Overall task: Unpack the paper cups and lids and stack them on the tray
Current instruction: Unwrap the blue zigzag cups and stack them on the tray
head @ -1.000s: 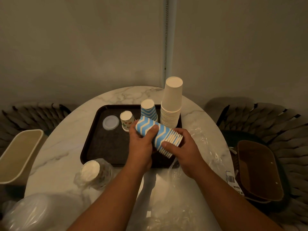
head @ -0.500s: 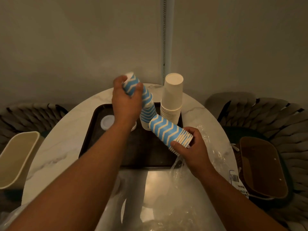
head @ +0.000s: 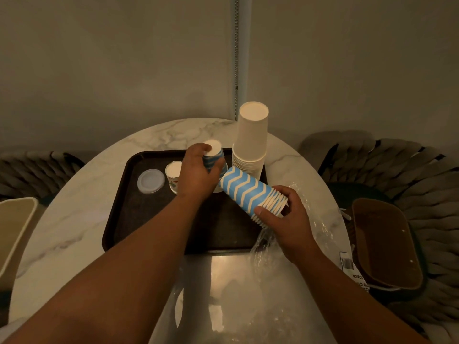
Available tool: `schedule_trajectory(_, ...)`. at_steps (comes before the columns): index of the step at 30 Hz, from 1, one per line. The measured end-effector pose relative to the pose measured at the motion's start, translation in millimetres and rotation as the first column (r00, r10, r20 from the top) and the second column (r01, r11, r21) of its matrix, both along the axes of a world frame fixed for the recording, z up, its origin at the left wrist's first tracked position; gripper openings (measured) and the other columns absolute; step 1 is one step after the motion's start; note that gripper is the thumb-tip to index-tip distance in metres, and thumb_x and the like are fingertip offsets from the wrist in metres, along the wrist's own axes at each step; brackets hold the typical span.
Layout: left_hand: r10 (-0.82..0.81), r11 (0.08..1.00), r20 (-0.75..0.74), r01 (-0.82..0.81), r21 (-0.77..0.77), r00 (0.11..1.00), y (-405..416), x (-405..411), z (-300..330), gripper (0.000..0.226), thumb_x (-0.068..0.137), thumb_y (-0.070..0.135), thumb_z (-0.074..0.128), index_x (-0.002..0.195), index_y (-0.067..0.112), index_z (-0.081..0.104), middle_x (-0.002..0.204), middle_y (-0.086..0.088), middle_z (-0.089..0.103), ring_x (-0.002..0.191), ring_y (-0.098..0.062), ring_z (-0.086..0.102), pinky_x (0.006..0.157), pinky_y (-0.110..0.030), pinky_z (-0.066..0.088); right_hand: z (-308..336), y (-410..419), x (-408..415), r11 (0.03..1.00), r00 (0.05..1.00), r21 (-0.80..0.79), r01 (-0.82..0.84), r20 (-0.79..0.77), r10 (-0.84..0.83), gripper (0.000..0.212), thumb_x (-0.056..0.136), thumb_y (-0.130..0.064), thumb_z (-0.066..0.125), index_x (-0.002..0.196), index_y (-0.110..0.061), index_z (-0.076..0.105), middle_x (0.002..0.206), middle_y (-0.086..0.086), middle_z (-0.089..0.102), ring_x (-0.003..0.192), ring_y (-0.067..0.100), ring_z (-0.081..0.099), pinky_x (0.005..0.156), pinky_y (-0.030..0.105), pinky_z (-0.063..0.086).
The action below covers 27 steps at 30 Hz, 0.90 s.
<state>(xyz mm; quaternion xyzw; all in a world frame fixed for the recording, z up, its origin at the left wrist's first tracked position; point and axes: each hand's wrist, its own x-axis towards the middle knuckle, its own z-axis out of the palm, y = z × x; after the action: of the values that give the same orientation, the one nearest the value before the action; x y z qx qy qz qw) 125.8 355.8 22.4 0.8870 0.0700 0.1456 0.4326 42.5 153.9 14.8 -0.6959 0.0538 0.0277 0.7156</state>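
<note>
A dark tray (head: 134, 207) lies on the round marble table (head: 74, 199). My left hand (head: 198, 172) grips the upside-down blue zigzag cups (head: 214, 155) standing on the tray's far middle. My right hand (head: 288, 214) holds a lying stack of blue zigzag cups (head: 246, 189) by its rim end, above the tray's right side. A tall stack of plain white cups (head: 252, 137) stands upside down at the tray's far right. A small printed cup (head: 173, 173) and a clear lid (head: 151, 181) sit at the far left.
Clear plastic wrapping (head: 260, 289) covers the table's near side, with a barcode label (head: 347, 264) at its right. A brown bin (head: 385, 242) sits on the right chair and a cream bin (head: 15, 227) on the left. A wall stands close behind the table.
My left hand pulled some blue cups off the stack held in both hands, lifted them, and has now lowered them onto the blue cups on the tray. My right hand kept the rest.
</note>
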Motion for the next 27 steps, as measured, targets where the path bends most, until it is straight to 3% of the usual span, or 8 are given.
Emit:
schedule_trajectory(4, 0.032, 0.997, 0.018, -0.034, 0.07, 0.999, -4, -7, 15, 0.041, 0.095, 0.037, 0.057, 0.122, 0.007, 0.056, 0.144, -0.013, 0.042, 0.132, -0.027, 0.041, 0.108, -0.04, 0.038, 7, 0, -3, 0.999, 1.0, 0.036, -0.008, 0.016, 0.008, 0.049, 0.069, -0.016, 0.08, 0.108, -0.03, 0.053, 0.108, -0.004, 0.063, 0.097, 0.009, 0.066, 0.081, 0.026, 0.056)
schedule_trajectory(7, 0.206, 0.957, 0.169, -0.162, -0.24, 0.964, -20, -31, 35, 0.036, 0.096, 0.039, 0.049, 0.119, 0.013, 0.055, 0.128, -0.009, 0.053, 0.117, -0.016, 0.053, 0.098, -0.034, 0.044, 12, 0, -7, 0.99, 1.0, 0.14, -0.005, 0.004, 0.005, 0.052, 0.063, -0.022, 0.077, 0.111, -0.026, 0.056, 0.107, -0.002, 0.066, 0.098, 0.013, 0.067, 0.083, 0.029, 0.056)
schedule_trajectory(9, 0.272, 0.817, 0.061, -0.197, -0.542, 0.96, -36, -56, 43, 0.017, 0.097, 0.036, 0.055, 0.109, 0.024, 0.053, 0.11, 0.0, 0.059, 0.098, -0.006, 0.059, 0.087, -0.031, 0.048, 15, 2, -8, 0.979, 1.0, 0.205, -0.009, -0.009, 0.011, 0.052, 0.063, -0.02, 0.076, 0.111, -0.023, 0.056, 0.106, -0.001, 0.067, 0.098, 0.015, 0.067, 0.083, 0.029, 0.056)
schedule_trajectory(11, 0.115, 0.571, -0.141, -0.181, -0.801, 0.983, -50, -76, 46, 0.027, 0.093, 0.029, 0.062, 0.117, 0.026, 0.05, 0.111, 0.0, 0.063, 0.101, -0.013, 0.065, 0.088, -0.037, 0.054, 19, 6, -9, 0.97, 0.999, 0.241, -0.037, -0.016, 0.042, 0.053, 0.064, -0.019, 0.08, 0.112, -0.022, 0.057, 0.107, 0.001, 0.068, 0.1, 0.018, 0.067, 0.082, 0.03, 0.056)
schedule_trajectory(12, 0.013, 0.451, -0.2, -0.184, -0.873, 0.98, -54, -84, 45, 0.038, 0.091, 0.026, 0.064, 0.126, 0.025, 0.047, 0.115, -0.003, 0.065, 0.104, -0.02, 0.068, 0.089, -0.041, 0.056, 20, 8, -9, 0.967, 0.998, 0.247, -0.056, -0.017, 0.062, 0.055, 0.065, -0.018, 0.084, 0.112, -0.022, 0.057, 0.108, 0.002, 0.068, 0.101, 0.02, 0.067, 0.082, 0.031, 0.057)
schedule_trajectory(14, -0.087, 0.352, -0.225, -0.181, -0.918, 0.971, -55, -92, 42, 0.049, 0.089, 0.019, 0.066, 0.133, 0.023, 0.044, 0.12, -0.009, 0.066, 0.104, -0.026, 0.069, 0.084, -0.046, 0.058, 22, 13, -11, 0.969, 0.995, 0.229, -0.095, -0.01, 0.099, 0.056, 0.064, -0.018, 0.086, 0.112, -0.023, 0.056, 0.108, 0.003, 0.068, 0.101, 0.021, 0.068, 0.082, 0.032, 0.057)
schedule_trajectory(20, -0.014, 0.276, -0.292, -0.277, -0.92, 0.956, -50, -91, 44, 0.05, 0.088, 0.014, 0.068, 0.133, 0.021, 0.046, 0.119, -0.009, 0.067, 0.099, -0.026, 0.071, 0.082, -0.047, 0.059, 22, 16, -16, 0.993, 0.991, -0.025, -0.113, 0.065, 0.114, 0.059, 0.063, -0.027, 0.086, 0.113, -0.031, 0.054, 0.112, 0.0, 0.066, 0.101, 0.014, 0.067, 0.086, 0.033, 0.056)
schedule_trajectory(27, 0.179, 0.311, -0.253, -0.299, -0.902, 0.951, -37, -65, 57, 0.051, 0.085, 0.014, 0.073, 0.127, 0.02, 0.045, 0.115, -0.01, 0.067, 0.097, -0.027, 0.071, 0.085, -0.051, 0.057, 25, 11, -13, 0.995, 0.99, -0.068, -0.077, 0.113, 0.085, 0.061, 0.063, -0.021, 0.088, 0.112, -0.028, 0.053, 0.108, -0.004, 0.063, 0.097, 0.01, 0.066, 0.081, 0.028, 0.056)
